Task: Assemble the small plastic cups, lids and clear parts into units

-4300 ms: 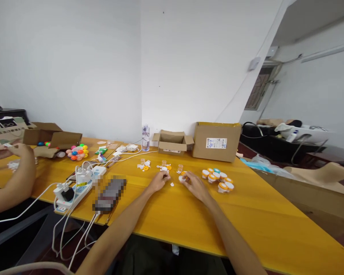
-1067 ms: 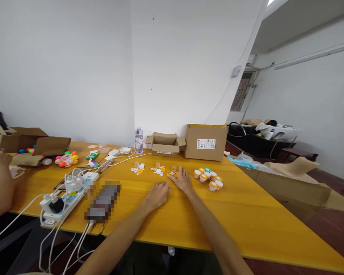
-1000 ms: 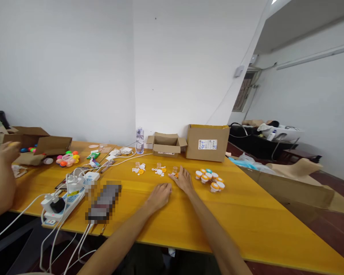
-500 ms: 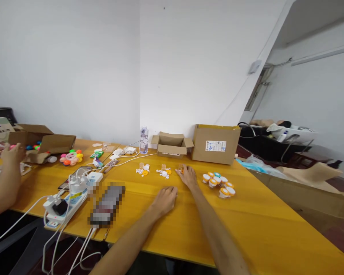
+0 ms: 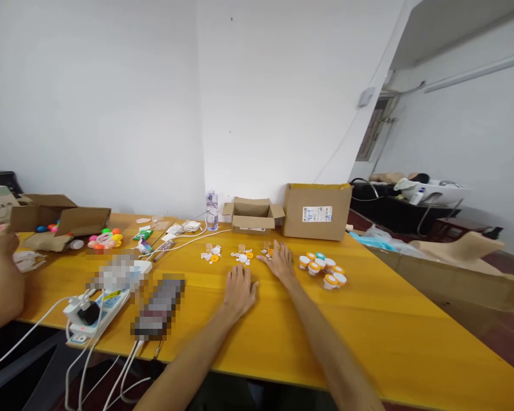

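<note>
Hands rest spread on the yellow wooden table (image 5: 368,337). The left hand (image 5: 239,288) lies palm down with fingers splayed flat, holding nothing, a little nearer the person than the small parts. The right hand (image 5: 279,262) is also flat and open, fingers spread, empty as far as can be seen; its fingertips reach a small cluster of orange and white plastic pieces (image 5: 266,251), though whether they touch is too small to tell.

Just left of that cluster lie two more little heaps of white and orange plastic parts (image 5: 242,257) and (image 5: 211,255). To the right of the right hand sits a group of small orange-lidded white cups (image 5: 323,269), one with a teal lid. Behind, against the white wall, stand an open small cardboard box (image 5: 252,215), a larger closed cardboard box with a white label (image 5: 317,210) and a clear plastic water bottle (image 5: 211,202).

Farther left a white power strip with plugs and cables (image 5: 97,302) lies near the table edge. Another person's forearm (image 5: 0,285) comes in at the far left, beside colourful plastic balls (image 5: 105,238) and an open cardboard box (image 5: 57,220).
</note>
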A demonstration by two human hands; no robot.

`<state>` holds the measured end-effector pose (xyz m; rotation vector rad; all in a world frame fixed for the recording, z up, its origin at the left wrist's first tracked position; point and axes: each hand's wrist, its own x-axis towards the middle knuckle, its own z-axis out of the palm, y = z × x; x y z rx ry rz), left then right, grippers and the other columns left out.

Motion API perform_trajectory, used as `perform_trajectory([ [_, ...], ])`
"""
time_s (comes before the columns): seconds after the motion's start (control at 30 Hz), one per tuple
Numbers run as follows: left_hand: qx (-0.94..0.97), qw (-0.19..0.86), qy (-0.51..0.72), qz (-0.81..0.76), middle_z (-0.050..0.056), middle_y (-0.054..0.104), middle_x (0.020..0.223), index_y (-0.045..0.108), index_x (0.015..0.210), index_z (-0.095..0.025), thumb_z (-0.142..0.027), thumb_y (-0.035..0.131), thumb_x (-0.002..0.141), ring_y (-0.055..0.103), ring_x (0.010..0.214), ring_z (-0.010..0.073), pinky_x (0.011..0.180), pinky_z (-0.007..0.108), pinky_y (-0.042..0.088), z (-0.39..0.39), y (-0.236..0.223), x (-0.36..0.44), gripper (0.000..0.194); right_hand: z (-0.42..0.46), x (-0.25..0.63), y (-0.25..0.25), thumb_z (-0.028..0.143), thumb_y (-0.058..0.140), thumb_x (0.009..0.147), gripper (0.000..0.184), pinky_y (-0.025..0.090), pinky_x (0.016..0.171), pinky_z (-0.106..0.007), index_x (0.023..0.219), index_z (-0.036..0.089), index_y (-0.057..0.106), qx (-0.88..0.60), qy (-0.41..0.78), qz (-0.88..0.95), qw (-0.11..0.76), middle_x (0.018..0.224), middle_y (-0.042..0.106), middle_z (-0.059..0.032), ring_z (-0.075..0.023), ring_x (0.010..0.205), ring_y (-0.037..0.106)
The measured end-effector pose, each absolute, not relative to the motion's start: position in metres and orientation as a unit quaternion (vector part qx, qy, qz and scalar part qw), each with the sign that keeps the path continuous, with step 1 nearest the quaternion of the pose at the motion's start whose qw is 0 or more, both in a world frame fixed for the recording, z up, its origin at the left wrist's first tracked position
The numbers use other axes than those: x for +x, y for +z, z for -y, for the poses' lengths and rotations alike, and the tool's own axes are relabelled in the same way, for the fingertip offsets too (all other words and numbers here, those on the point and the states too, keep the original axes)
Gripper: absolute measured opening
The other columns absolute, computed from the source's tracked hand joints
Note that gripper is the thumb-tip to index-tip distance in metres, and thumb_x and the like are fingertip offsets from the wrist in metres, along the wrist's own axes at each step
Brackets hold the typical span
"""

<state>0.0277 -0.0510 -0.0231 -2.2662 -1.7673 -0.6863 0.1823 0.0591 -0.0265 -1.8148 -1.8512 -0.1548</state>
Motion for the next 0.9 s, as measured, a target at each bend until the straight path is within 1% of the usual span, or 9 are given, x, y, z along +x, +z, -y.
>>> perform_trajectory([
  [0.13, -0.764, 0.056, -0.206, 0.609, 0.015, 0.056, 0.112, 0.061, 0.108, -0.018, -0.037, 0.045, 0.091, 0.047, 0.107, 0.0291, 0.091, 0.043, 0.039, 0.053, -0.016, 0.028, 0.030, -0.041, 0.188, -0.035, 0.069, 0.040, 0.084, 0.078, 0.028, 0.107, -0.049, 0.138, 0.012, 0.041, -0.643, -0.071, 0.714, 0.268, 0.141, 0.044, -0.0232, -0.0347, 0.135, 0.035],
  [0.2, -0.760, 0.039, -0.203, 0.616, 0.015, 0.054, 0.118, 0.061, 0.111, -0.019, -0.038, 0.044, 0.092, 0.045, 0.110, 0.0302, 0.093, 0.045, 0.038, 0.054, -0.013, 0.028, 0.032, -0.031, 0.192, -0.039, 0.069, 0.036, 0.085, 0.077, 0.028, 0.108, -0.050, 0.139, 0.013, 0.040, -0.629, -0.082, 0.727, 0.263, 0.142, 0.044, -0.0220, -0.0340, 0.136, 0.034],
  [0.3, -0.754, 0.018, -0.205, 0.623, 0.015, 0.047, 0.133, 0.058, 0.120, -0.023, -0.040, 0.042, 0.092, 0.040, 0.120, 0.0333, 0.098, 0.050, 0.034, 0.052, -0.013, 0.027, 0.036, -0.018, 0.199, -0.038, 0.064, 0.037, 0.088, 0.072, 0.025, 0.109, -0.053, 0.139, 0.013, 0.041, -0.608, -0.115, 0.744, 0.253, 0.143, 0.045, -0.0208, -0.0342, 0.138, 0.031],
  [0.43, -0.753, -0.008, -0.184, 0.632, 0.013, 0.034, 0.150, 0.050, 0.133, -0.029, -0.047, 0.039, 0.092, 0.029, 0.133, 0.0403, 0.103, 0.057, 0.027, 0.045, -0.014, 0.025, 0.046, -0.008, 0.217, -0.024, 0.050, 0.044, 0.090, 0.058, 0.017, 0.113, -0.054, 0.136, 0.014, 0.047, -0.581, -0.161, 0.762, 0.235, 0.145, 0.044, -0.0178, -0.0340, 0.140, 0.026],
  [0.5, -0.753, -0.023, -0.168, 0.636, 0.011, 0.028, 0.155, 0.046, 0.138, -0.031, -0.050, 0.036, 0.092, 0.024, 0.137, 0.0417, 0.105, 0.059, 0.024, 0.041, -0.014, 0.025, 0.050, -0.008, 0.230, -0.016, 0.043, 0.044, 0.091, 0.052, 0.014, 0.114, -0.055, 0.134, 0.015, 0.049, -0.586, -0.170, 0.757, 0.234, 0.145, 0.044, -0.0166, -0.0340, 0.140, 0.026],
  [0.57, -0.752, -0.035, -0.153, 0.640, 0.009, 0.023, 0.158, 0.043, 0.140, -0.032, -0.052, 0.033, 0.092, 0.021, 0.140, 0.0418, 0.107, 0.059, 0.022, 0.038, -0.012, 0.026, 0.053, -0.010, 0.245, -0.010, 0.039, 0.044, 0.091, 0.049, 0.013, 0.113, -0.058, 0.132, 0.013, 0.051, -0.605, -0.173, 0.743, 0.228, 0.144, 0.046, -0.0177, -0.0351, 0.139, 0.028],
  [0.7, -0.747, -0.053, -0.135, 0.649, 0.006, 0.013, 0.160, 0.041, 0.142, -0.033, -0.055, 0.030, 0.092, 0.014, 0.143, 0.0420, 0.110, 0.059, 0.018, 0.032, -0.005, 0.028, 0.056, -0.015, 0.268, -0.009, 0.036, 0.045, 0.090, 0.044, 0.014, 0.111, -0.061, 0.127, 0.015, 0.056, -0.629, -0.165, 0.736, 0.190, 0.138, 0.052, -0.0171, -0.0357, 0.136, 0.033],
  [0.8, -0.747, -0.063, -0.127, 0.649, 0.004, 0.012, 0.161, 0.039, 0.143, -0.034, -0.057, 0.029, 0.091, 0.011, 0.144, 0.0419, 0.110, 0.060, 0.017, 0.026, -0.002, 0.030, 0.057, -0.017, 0.277, -0.012, 0.033, 0.048, 0.089, 0.041, 0.016, 0.111, -0.060, 0.126, 0.018, 0.057, -0.628, -0.162, 0.740, 0.176, 0.137, 0.054, -0.0156, -0.0354, 0.135, 0.036],
  [0.9, -0.748, -0.062, -0.125, 0.649, 0.001, 0.014, 0.160, 0.037, 0.143, -0.036, -0.057, 0.028, 0.091, 0.009, 0.145, 0.0411, 0.111, 0.060, 0.016, 0.019, -0.001, 0.030, 0.057, -0.018, 0.282, -0.013, 0.030, 0.051, 0.087, 0.040, 0.018, 0.111, -0.059, 0.125, 0.019, 0.057, -0.622, -0.158, 0.745, 0.179, 0.137, 0.054, -0.0155, -0.0353, 0.135, 0.037],
])
